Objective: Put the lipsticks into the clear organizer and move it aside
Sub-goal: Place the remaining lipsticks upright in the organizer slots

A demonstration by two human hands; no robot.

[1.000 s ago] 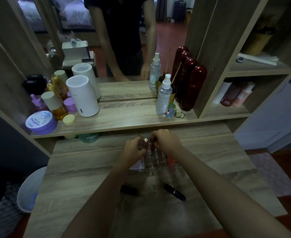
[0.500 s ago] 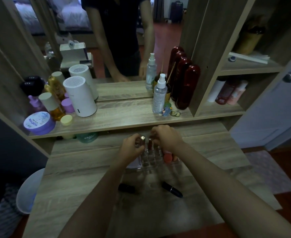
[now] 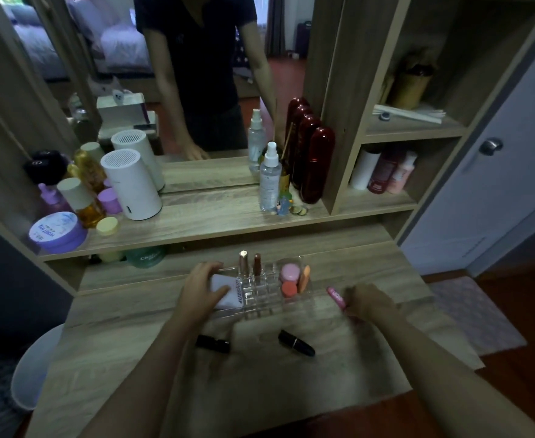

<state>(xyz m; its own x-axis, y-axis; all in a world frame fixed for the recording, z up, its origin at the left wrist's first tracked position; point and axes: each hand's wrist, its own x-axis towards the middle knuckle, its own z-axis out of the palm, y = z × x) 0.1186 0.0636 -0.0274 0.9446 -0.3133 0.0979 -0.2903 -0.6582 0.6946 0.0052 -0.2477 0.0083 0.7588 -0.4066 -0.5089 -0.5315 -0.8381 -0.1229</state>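
The clear organizer [image 3: 267, 300] stands on the wooden desk, holding two upright lipsticks, a rose-gold one [image 3: 243, 263] and a brown one [image 3: 257, 266], at its back. My left hand [image 3: 201, 287] rests on the organizer's left side, over a white packet [image 3: 231, 292]. To the right of the organizer, my right hand [image 3: 369, 303] is closed on a pink lipstick [image 3: 335, 297]. Two black lipsticks lie on the desk in front: one [image 3: 213, 343] under my left forearm, another [image 3: 296, 343] in the middle.
Pink and orange sponges [image 3: 291, 279] fill the organizer's right compartment. A raised shelf [image 3: 203, 226] behind carries bottles, a white cylinder [image 3: 130, 184], a purple jar [image 3: 57, 232] and red bottles [image 3: 318, 165]. A white bin [image 3: 35, 368] stands lower left of the desk.
My right hand left the organizer's top, moved right and took hold of the pink lipstick. My left hand dropped onto the organizer's left side. Two lipsticks now stand uncovered in it.
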